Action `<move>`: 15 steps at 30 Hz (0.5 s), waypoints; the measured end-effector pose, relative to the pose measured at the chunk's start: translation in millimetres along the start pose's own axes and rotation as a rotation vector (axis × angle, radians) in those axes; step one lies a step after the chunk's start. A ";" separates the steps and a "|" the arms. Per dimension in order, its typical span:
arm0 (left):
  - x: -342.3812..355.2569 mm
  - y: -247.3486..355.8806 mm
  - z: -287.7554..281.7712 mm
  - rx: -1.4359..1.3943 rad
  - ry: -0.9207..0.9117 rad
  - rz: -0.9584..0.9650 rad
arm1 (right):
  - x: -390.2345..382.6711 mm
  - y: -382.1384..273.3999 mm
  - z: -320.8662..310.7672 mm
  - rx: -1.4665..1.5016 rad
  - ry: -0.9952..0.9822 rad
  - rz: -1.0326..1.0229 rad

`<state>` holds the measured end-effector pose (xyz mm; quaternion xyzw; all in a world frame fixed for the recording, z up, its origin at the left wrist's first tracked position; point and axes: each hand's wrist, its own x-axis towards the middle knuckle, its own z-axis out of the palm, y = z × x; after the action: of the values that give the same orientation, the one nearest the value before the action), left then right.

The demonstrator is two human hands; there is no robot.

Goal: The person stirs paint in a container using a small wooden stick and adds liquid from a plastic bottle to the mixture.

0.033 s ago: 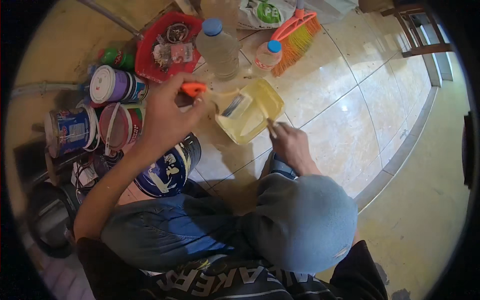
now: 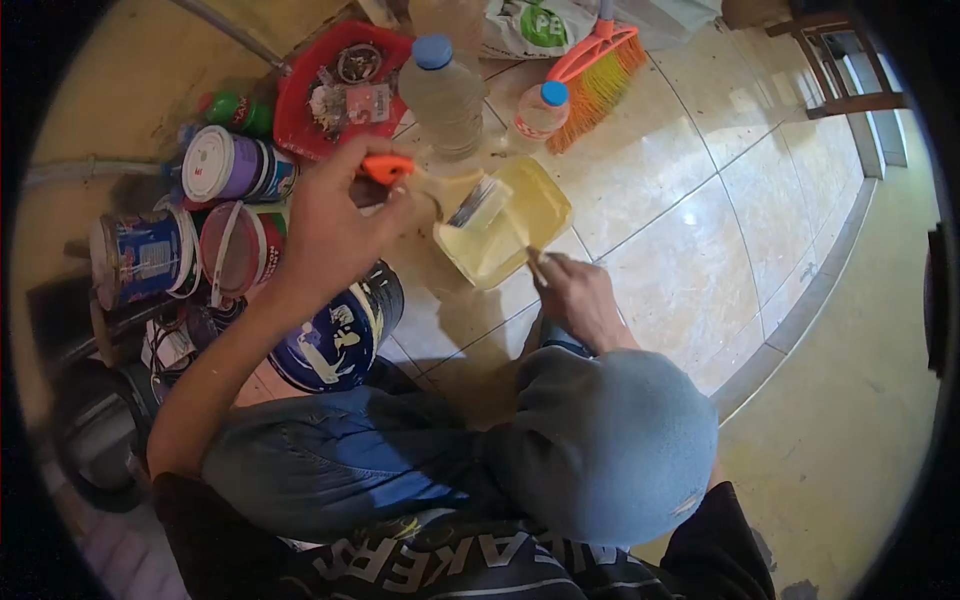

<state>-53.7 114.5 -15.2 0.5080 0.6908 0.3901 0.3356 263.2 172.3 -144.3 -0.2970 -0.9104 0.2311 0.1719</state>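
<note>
My left hand (image 2: 350, 215) is closed around the orange end of a paintbrush (image 2: 462, 190), its head hanging over a shallow yellow tray (image 2: 555, 190) on the floor. Pale liquid seems to lie in the tray. In my right hand (image 2: 580, 295), at the tray's near right edge, is a thin tan stick-like tool (image 2: 535, 262); its far end reaches over the tray and is blurred. Below my left forearm stands a dark blue paint bucket (image 2: 335, 340) with pale paint smears.
A red dustpan (image 2: 300, 110) with litter, a large bottle (image 2: 440, 105) and a small bottle (image 2: 540, 118), both blue-capped, stand beyond the tray. An orange broom (image 2: 600, 80) lies near them. Several paint cans (image 2: 150, 255) line the left wall. A wooden chair (image 2: 850, 75) is at far right.
My right hand and its tool have shifted slightly left along the tray's edge. My left hand keeps its hold on the paintbrush, almost unmoved.
</note>
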 end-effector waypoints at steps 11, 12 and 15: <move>6.4 6.0 -9.1 -0.113 0.176 0.027 | 24.5 34.8 -19.5 0.240 0.121 0.546; 6.8 6.3 -9.6 -0.117 0.180 0.029 | 20.4 37.4 -8.3 0.266 0.160 0.435; 6.1 5.9 -12.5 -0.076 0.201 0.039 | 23.9 3.7 -10.2 0.277 -0.069 0.382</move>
<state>-63.4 119.0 -4.6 0.4664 0.6957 0.4714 0.2761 251.2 193.0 -133.5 -0.4295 -0.8025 0.3923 0.1330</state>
